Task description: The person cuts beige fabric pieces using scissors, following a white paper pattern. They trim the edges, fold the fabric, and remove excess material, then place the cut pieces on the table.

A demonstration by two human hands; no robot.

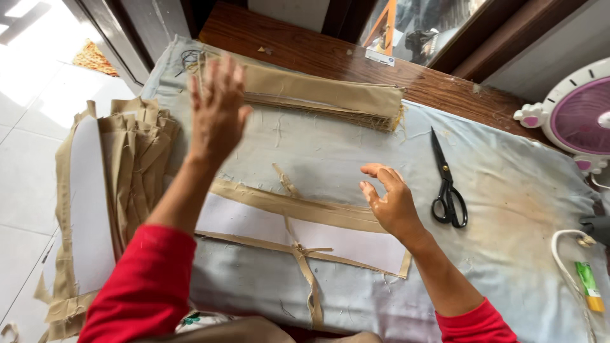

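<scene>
My left hand (217,108) is raised with fingers spread, reaching toward a stack of folded tan fabric strips (324,95) at the far side of the padded table (508,190). It holds nothing. My right hand (391,200) hovers open, fingers curled, just above the right end of a white piece edged with tan fabric (298,232) lying in front of me. A thin tan strip (308,273) crosses that piece and hangs toward the near edge. Both arms wear red sleeves.
Black scissors (448,184) lie right of my right hand. A pile of tan and white pieces (108,190) hangs off the table's left side. A pink and white fan (578,114) stands at far right, with a white cord (562,254) below it.
</scene>
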